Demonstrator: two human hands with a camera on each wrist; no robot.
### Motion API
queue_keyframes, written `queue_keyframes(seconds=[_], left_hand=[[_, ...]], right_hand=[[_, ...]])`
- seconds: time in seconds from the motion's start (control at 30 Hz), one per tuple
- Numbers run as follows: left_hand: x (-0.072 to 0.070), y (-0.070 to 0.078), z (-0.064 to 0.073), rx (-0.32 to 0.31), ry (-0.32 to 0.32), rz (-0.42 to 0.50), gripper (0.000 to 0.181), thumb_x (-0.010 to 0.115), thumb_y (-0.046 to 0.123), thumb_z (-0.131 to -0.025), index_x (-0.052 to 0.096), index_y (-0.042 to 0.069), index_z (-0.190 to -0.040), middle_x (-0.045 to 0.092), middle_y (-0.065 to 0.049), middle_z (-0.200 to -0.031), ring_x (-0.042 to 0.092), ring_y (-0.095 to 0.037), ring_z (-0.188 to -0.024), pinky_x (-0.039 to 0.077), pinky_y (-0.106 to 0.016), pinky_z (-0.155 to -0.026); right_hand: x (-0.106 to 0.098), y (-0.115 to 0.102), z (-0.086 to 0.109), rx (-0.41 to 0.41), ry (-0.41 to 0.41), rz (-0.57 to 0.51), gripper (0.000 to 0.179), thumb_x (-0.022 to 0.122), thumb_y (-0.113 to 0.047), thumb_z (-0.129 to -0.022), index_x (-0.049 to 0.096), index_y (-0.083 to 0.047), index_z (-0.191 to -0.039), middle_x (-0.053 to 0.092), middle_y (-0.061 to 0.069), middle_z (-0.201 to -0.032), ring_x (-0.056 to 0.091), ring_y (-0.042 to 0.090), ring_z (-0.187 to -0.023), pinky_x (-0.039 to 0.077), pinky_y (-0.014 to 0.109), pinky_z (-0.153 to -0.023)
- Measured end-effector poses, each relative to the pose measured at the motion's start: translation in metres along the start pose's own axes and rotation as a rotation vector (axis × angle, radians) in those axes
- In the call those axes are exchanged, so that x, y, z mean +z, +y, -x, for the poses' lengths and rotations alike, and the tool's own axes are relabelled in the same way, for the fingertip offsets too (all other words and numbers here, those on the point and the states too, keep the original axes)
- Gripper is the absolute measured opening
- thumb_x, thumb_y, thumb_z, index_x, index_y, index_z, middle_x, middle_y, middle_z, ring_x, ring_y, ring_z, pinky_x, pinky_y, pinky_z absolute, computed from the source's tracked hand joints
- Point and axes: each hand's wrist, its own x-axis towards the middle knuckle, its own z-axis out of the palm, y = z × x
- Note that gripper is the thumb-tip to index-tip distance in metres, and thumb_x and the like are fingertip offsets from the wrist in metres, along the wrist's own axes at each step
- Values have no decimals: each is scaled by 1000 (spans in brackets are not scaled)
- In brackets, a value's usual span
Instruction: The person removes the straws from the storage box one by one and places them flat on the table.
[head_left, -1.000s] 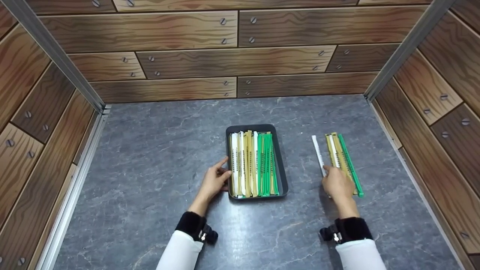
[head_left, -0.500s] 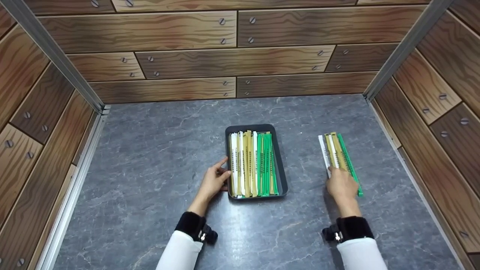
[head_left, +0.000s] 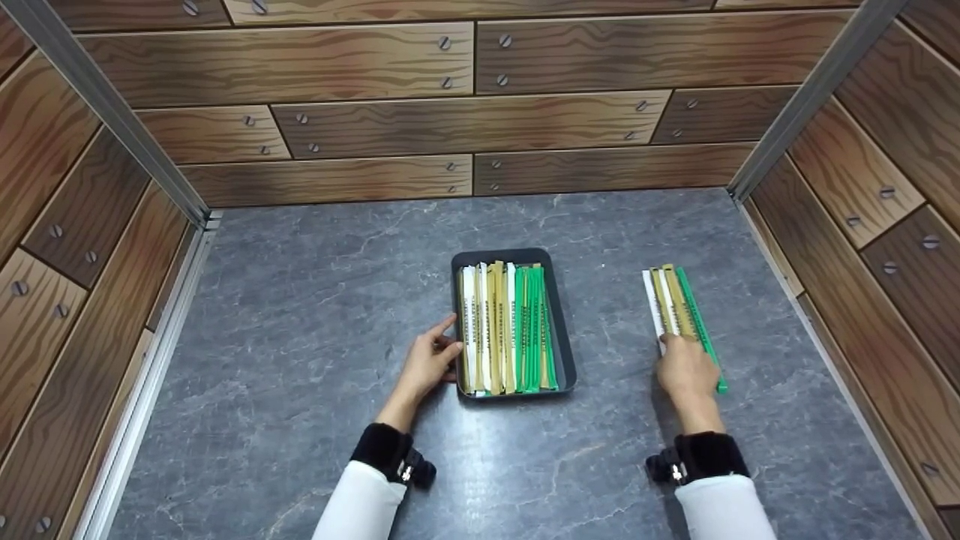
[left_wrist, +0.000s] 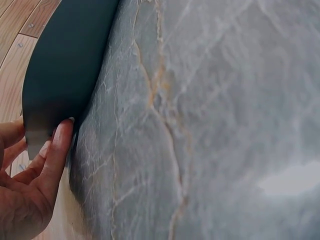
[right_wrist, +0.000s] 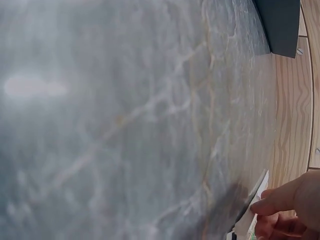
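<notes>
In the head view a dark rectangular tray (head_left: pixel 566 360) holds a row of wrapped straws (head_left: pixel 491 330) in white, gold-brown and green. My left hand (head_left: pixel 429 365) grips the tray's left side, thumb at the rim and fingers against the outer wall; the left wrist view shows this hand (left_wrist: pixel 32 192) at the tray wall (left_wrist: pixel 65 70). On the right, my right hand (head_left: pixel 686 371) pinches a white straw (head_left: pixel 651 296) beside a small row of loose straws (head_left: pixel 679 304). That hand hides their near ends. The right wrist view shows my thumb (right_wrist: pixel 280 199) against the white straw.
The grey marbled tabletop (head_left: pixel 300 315) surrounds the tray and the loose straws. A wood-pattern wall (head_left: pixel 375 124) stands behind, with side walls and metal posts (head_left: pixel 817 97) at the corners. A green straw (head_left: pixel 701 330) lies outermost in the right row.
My right hand has moved right with the white straw, closing the gap to the loose row, where it now lies alongside. The left hand and tray have stayed in place.
</notes>
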Motion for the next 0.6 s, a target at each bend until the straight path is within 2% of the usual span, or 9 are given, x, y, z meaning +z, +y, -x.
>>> queue_keyframes(seconds=[0.13, 0.3, 0.43, 0.6], left_hand=[[0, 0, 0, -3, 0, -6, 57, 62, 2, -94, 43, 6, -148, 59, -16, -97, 62, -20, -71, 61, -38, -53], [0, -1, 0, 8, -11, -11, 56, 62, 3, -95, 42, 5, -148, 59, -16, -97, 63, -20, -69, 61, -37, -53], [0, -1, 0, 18, -15, -6, 56, 62, 3, -95, 42, 4, -148, 60, -16, -97, 64, -20, -71, 61, -38, -53], [0, -1, 0, 24, -8, 6, 56, 61, 2, -95, 42, 3, -148, 60, -18, -97, 64, -21, -70, 61, -38, -53]], right_hand=[[-2, -11, 3, -63, 46, -77, 30, 62, -4, -88, 68, 1, -117, 65, 29, -100, 63, 47, -82, 51, 58, -57], [0, -44, 8, -193, 57, -225, 31, 58, -1, -85, 70, 2, -114, 65, 14, -81, 60, 29, -68, 50, 46, -57], [8, -78, 15, -305, 71, -279, 28, 62, 1, -84, 71, 2, -110, 66, 13, -82, 61, 27, -71, 53, 44, -61], [21, -115, 22, -422, 103, -261, 24, 69, 0, -83, 72, 0, -107, 69, 16, -93, 65, 30, -81, 58, 43, -69]])
